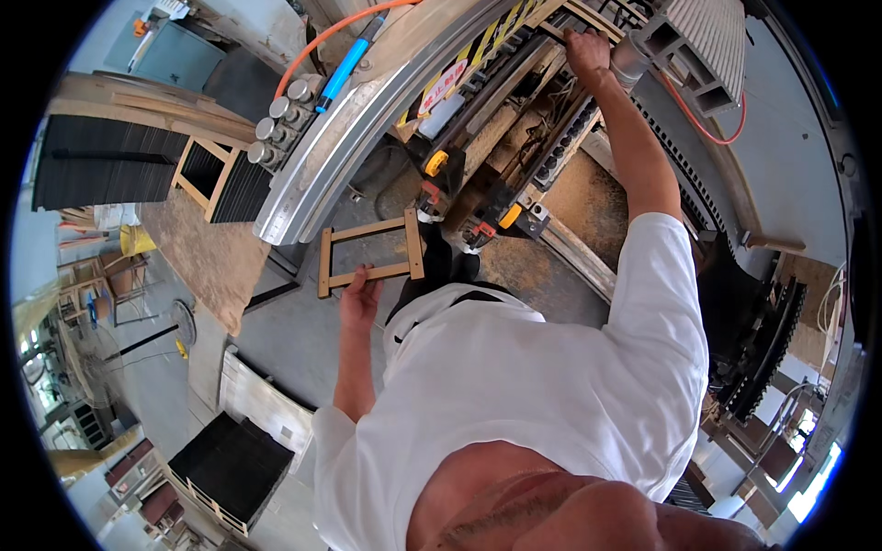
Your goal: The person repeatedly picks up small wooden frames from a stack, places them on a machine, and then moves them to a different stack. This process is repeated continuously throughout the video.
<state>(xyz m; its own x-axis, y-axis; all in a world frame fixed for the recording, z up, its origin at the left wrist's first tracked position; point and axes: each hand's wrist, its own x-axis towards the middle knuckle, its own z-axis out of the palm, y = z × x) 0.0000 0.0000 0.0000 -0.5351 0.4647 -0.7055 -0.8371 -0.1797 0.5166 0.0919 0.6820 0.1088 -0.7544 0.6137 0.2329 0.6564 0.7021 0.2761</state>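
Note:
A small rectangular wooden frame (370, 278), open in the middle with dark dots at its corners, is tilted to the left of my legs. My left hand (361, 298) grips its near rail, thumb and fingers closed on the wood. Far ahead, my right arm reaches over a long machine (542, 119) with two parallel rails. There my right hand (588, 55) is closed at the edge of another wooden frame (595, 16), partly hidden by the fingers. Yellow knobs (436, 163) and red clamps sit at the machine's near end.
Sawdust (579, 207) covers the floor beside the machine. A blue air gun (352, 62) and orange hose lie along the metal beam (312, 184). Stacked dark panels (106, 163) stand on a board at left; another dark stack (230, 468) sits behind. A grey ribbed housing (694, 46) overhangs at right.

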